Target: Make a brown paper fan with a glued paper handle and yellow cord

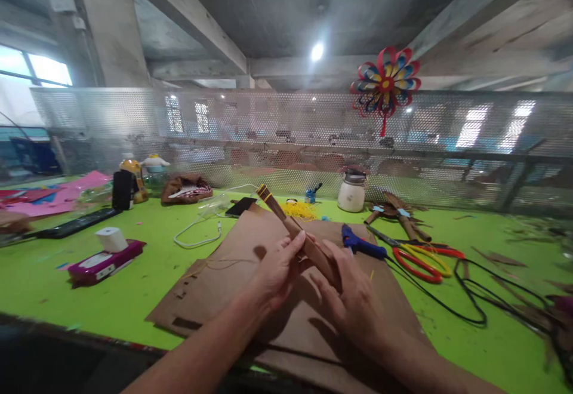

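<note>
A tilted brown cardboard piece (313, 249) is between my hands, its upper part a narrow dark brown stem (274, 204) with yellow bands near the tip. My left hand (283, 265) pinches it near the middle, thumb on top. Around its lower end curl the fingers of my right hand (351, 292). Under both hands lies a large flat sheet of brown cardboard (233, 286). Just right of my right hand, a blue glue gun (363, 245) rests on the sheet's edge. Red-and-yellow-handled scissors (423, 262) lie beyond it.
On the green table (156, 298) stand a white jar (351, 196) and a small blue pot (310, 196). Yellow strands (298, 209) lie at the back. A purple power strip (107, 262) with a white plug is left; a black cord (474, 319) loops right. A perforated metal screen (268, 119) rises behind.
</note>
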`<state>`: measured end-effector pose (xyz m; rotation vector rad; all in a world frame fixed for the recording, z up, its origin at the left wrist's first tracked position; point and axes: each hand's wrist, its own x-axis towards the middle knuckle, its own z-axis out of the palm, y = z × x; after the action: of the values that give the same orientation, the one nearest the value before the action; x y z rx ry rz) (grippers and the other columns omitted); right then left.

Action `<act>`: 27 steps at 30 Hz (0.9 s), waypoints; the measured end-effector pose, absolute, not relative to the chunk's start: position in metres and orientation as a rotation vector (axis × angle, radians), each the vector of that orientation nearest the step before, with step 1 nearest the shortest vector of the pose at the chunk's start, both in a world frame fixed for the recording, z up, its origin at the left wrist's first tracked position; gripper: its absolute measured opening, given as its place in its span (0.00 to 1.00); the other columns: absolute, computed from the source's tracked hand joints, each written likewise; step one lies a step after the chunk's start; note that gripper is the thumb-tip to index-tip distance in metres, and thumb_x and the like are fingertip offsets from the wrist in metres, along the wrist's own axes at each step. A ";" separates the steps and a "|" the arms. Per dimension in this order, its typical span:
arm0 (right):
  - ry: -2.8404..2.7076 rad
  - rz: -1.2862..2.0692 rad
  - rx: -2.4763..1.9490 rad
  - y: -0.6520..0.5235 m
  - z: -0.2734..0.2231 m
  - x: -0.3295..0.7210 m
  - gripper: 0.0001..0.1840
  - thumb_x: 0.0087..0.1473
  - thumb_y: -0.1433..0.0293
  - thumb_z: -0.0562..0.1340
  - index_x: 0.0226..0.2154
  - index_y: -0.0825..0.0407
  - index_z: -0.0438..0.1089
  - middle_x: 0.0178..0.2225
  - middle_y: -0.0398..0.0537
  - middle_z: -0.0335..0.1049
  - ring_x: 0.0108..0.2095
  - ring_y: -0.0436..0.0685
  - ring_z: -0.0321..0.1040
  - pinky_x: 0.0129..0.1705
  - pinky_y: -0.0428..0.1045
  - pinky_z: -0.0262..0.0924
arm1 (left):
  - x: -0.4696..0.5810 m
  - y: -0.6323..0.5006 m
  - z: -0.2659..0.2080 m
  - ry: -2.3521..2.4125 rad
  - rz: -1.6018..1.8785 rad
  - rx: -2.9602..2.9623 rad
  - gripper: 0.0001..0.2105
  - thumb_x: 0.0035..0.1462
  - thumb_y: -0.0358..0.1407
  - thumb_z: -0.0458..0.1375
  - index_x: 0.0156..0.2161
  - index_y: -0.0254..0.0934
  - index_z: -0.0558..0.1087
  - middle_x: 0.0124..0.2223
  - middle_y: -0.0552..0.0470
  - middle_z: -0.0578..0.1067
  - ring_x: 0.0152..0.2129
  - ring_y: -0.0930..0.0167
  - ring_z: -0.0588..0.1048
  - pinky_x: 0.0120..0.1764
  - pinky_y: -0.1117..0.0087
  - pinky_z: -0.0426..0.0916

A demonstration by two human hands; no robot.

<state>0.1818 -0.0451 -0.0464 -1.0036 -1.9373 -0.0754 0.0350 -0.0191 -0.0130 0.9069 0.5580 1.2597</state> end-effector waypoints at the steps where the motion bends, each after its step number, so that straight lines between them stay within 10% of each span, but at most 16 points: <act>1: -1.890 -0.018 -1.017 -0.045 -0.045 0.183 0.23 0.58 0.64 0.54 0.55 0.51 0.54 0.51 0.55 0.64 0.49 0.61 0.63 0.48 0.54 0.61 | 0.035 -0.020 -0.013 0.537 1.261 0.917 0.10 0.52 0.38 0.61 0.33 0.31 0.74 0.32 0.49 0.73 0.31 0.72 0.71 0.38 0.71 0.66; 10: -1.816 0.324 -1.046 -0.042 -0.048 0.185 0.11 0.58 0.63 0.54 0.36 0.50 0.69 0.30 0.45 0.73 0.28 0.53 0.68 0.31 0.47 0.58 | 0.035 -0.017 -0.017 0.516 1.311 0.928 0.09 0.54 0.37 0.59 0.34 0.30 0.74 0.34 0.47 0.74 0.31 0.72 0.72 0.39 0.70 0.68; 27: -1.892 0.224 -1.075 -0.038 -0.051 0.187 0.16 0.55 0.62 0.56 0.20 0.52 0.63 0.16 0.39 0.57 0.19 0.49 0.53 0.23 0.45 0.46 | 0.026 -0.009 -0.010 0.529 1.458 0.788 0.04 0.57 0.31 0.55 0.35 0.32 0.69 0.31 0.46 0.77 0.28 0.70 0.77 0.37 0.70 0.71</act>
<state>0.1873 -0.0381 -0.0514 -1.0752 -1.8925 0.2240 0.0256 -0.0092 -0.0099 0.7885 0.5294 1.4583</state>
